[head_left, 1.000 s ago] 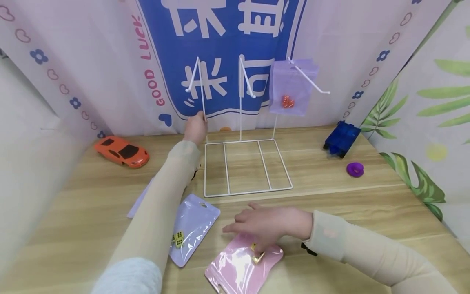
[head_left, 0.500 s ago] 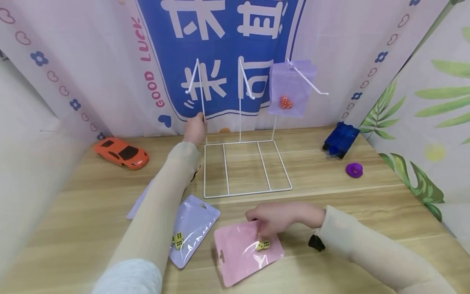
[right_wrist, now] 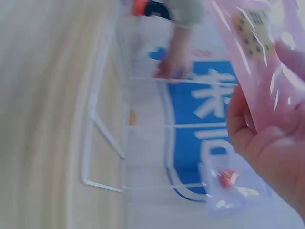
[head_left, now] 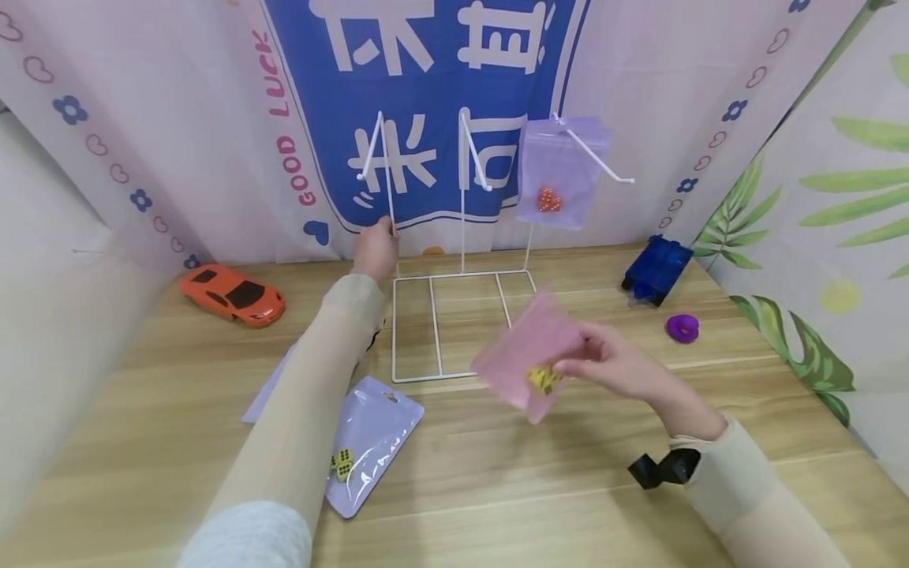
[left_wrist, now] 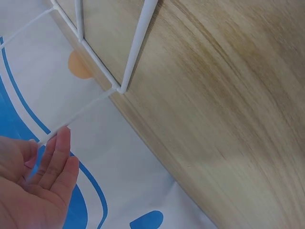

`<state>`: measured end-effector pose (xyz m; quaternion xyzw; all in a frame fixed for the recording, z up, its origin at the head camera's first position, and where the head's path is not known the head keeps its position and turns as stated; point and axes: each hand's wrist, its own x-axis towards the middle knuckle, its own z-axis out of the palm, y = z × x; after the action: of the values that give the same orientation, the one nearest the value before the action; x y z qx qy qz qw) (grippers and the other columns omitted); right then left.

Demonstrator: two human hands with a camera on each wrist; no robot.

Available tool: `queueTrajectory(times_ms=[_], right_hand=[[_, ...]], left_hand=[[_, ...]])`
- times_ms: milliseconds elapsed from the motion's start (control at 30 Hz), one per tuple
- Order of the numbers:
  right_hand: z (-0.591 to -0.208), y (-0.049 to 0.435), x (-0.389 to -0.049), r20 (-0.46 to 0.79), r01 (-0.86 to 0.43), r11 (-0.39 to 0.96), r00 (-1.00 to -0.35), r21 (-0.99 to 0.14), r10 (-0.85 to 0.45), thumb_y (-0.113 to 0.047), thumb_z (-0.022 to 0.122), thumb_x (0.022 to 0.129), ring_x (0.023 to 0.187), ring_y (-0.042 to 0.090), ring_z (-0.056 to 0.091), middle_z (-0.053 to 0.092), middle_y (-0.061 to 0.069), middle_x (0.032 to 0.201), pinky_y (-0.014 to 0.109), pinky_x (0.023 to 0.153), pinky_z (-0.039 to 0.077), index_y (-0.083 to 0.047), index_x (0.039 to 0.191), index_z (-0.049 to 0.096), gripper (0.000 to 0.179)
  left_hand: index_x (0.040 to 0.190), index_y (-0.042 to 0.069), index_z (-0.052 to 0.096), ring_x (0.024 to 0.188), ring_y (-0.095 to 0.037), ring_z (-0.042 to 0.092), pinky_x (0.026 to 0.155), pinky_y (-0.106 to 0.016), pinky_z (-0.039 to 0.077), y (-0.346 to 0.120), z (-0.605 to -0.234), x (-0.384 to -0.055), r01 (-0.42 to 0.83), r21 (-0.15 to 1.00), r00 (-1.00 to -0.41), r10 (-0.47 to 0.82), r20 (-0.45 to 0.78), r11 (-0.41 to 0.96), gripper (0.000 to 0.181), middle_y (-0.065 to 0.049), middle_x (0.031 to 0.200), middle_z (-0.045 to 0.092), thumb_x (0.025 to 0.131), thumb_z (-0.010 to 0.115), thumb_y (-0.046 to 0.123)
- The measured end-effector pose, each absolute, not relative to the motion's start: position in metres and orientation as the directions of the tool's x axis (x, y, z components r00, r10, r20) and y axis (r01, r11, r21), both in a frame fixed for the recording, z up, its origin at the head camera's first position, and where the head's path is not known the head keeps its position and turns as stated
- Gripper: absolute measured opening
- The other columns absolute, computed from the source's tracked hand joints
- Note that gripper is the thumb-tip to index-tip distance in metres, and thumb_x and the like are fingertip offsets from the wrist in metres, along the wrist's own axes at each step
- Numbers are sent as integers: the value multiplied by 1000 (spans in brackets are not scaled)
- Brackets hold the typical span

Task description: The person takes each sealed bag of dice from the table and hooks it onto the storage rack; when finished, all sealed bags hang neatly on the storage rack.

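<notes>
My left hand point(head_left: 376, 248) pinches the left upright of a white wire display rack point(head_left: 417, 380); the left wrist view shows thumb and fingers point(left_wrist: 59, 152) around that thin rod. In my right hand point(head_left: 616, 363) is a pink zip bag point(head_left: 529, 339) with yellow dice point(head_left: 544, 379) inside, gripped by one edge and raised over the rack's front right corner. The right wrist view shows the bag point(right_wrist: 267, 90) between thumb and fingers. A purple bag point(head_left: 568, 158) with orange-red dice point(head_left: 548, 199) hangs on the rack's right hook point(head_left: 600, 162).
A lilac bag point(head_left: 379, 426) with yellow dice lies front left, and another purple bag point(head_left: 268, 386) is partly hidden under my left forearm. An orange toy car point(head_left: 233, 294) stands at left. At right are a blue toy vehicle point(head_left: 656, 270) and a small purple hat-shaped piece point(head_left: 682, 328).
My right hand has taken hold of the pink bag, lifted it off the table and carried it up and forward toward the rack. My left hand has stayed on the upright.
</notes>
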<state>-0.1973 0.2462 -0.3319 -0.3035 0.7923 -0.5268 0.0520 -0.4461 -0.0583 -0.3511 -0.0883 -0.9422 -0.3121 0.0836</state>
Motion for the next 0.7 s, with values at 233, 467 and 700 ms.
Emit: queueTrajectory(times_ms=[233, 467, 700], right_hand=[[-304, 260, -194, 370, -370, -23, -926, -929, -75, 7, 53, 88, 82, 12, 62, 66, 1, 90, 23, 75, 50, -10, 101, 60, 22], [-288, 269, -203, 328, -339, -229, -941, -912, 88, 3, 54, 89, 87, 12, 62, 62, 5, 97, 20, 72, 50, -5, 107, 56, 20], [-287, 271, -211, 233, -249, -118, -963, -961, 135, -7, 61, 87, 91, 10, 61, 59, 2, 104, 19, 77, 48, -5, 113, 50, 28]], left_hand=[[105, 2, 51, 77, -26, 54, 69, -37, 46, -60, -353, -446, 224, 582, -971, 130, 199, 782, 16, -13, 89, 57, 97, 40, 11], [106, 2, 50, 74, -26, 53, 66, -36, 45, -61, -353, -445, 218, 593, -973, 127, 191, 775, 16, -13, 88, 56, 97, 40, 11], [106, 3, 50, 76, -26, 53, 68, -37, 45, -60, -352, -445, 220, 591, -973, 132, 189, 776, 16, -13, 89, 56, 98, 39, 11]])
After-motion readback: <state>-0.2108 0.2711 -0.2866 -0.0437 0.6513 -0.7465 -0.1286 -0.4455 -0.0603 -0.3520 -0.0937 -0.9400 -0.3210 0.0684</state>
